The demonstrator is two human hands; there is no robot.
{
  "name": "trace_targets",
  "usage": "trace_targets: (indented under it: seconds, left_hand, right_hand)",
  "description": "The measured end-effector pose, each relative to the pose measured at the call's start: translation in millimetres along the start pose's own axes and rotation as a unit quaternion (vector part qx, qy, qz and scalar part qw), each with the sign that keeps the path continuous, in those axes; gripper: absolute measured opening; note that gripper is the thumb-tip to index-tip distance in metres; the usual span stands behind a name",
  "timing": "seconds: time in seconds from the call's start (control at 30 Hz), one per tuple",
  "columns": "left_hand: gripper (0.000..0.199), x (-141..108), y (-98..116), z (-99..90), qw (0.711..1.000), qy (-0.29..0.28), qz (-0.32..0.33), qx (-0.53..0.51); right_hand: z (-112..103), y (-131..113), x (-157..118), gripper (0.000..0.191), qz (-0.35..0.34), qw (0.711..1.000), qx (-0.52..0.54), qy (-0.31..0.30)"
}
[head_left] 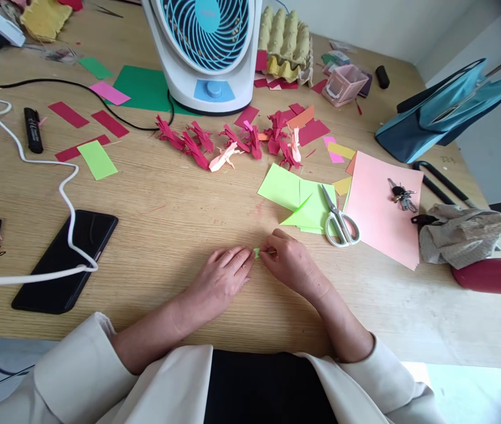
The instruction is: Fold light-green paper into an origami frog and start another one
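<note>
Between my two hands, low on the wooden table, is a small piece of light green paper (pixel 256 252), mostly covered by fingers. My left hand (pixel 228 272) presses its fingers together over the paper's left end, close to the tabletop. With bent fingers and thumb, my right hand (pixel 291 259) pinches the right end. The paper's folds are too small and hidden to make out. Just beyond my right hand lie light green sheets (pixel 276 185), one with a raised folded corner. White-handled scissors (pixel 339 221) rest partly on them.
Folded red and pale paper figures (pixel 196 152) line the middle, before a white fan (pixel 208 59). Pink sheets (pixel 376 206) with keys (pixel 402 194) lie right, near a blue bag (pixel 431 118). At left are a black phone (pixel 65 262) and a white cable (pixel 68 203).
</note>
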State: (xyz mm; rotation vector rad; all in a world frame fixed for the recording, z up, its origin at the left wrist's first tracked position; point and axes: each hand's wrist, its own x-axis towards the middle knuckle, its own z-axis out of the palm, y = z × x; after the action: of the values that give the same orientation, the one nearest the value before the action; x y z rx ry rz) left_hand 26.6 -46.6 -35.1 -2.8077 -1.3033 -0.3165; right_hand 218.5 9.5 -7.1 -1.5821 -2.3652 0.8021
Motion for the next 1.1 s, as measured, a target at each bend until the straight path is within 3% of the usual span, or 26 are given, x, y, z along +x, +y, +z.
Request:
trace_targets:
  seconds: [0.17,0.4,0.6,0.7,0.87,1.1]
  left_hand:
    - [0.036,-0.7,2.4,-1.3,1.000,-0.010,-0.003,0.015]
    - [0.036,-0.7,5.3,-3.8,1.000,-0.006,-0.014,0.024]
    - [0.038,-0.2,5.0,-6.0,0.999,-0.026,-0.004,0.026]
    - [0.037,-0.8,3.7,-5.1,1.000,-0.017,0.004,0.020]
    - [0.038,-4.2,0.0,-3.9,1.000,0.017,0.022,0.011]
    - [0.037,-4.9,-0.5,-1.3,1.000,0.006,0.018,0.006]
  right_hand:
    - [6.2,3.1,-4.3,0.009,-0.059,0.996,-0.058,0.034]
    - [13.5,5.8,-14.1,0.026,-0.153,0.965,-0.195,0.088]
    - [17.6,6.0,-13.3,0.017,-0.108,0.984,-0.115,0.089]
    - [17.2,2.2,-10.7,0.017,-0.095,0.983,-0.132,0.084]
    - [16.0,-2.0,-8.4,0.019,-0.107,0.976,-0.180,0.066]
    - [17.8,3.2,-11.5,0.018,-0.119,0.979,-0.149,0.077]
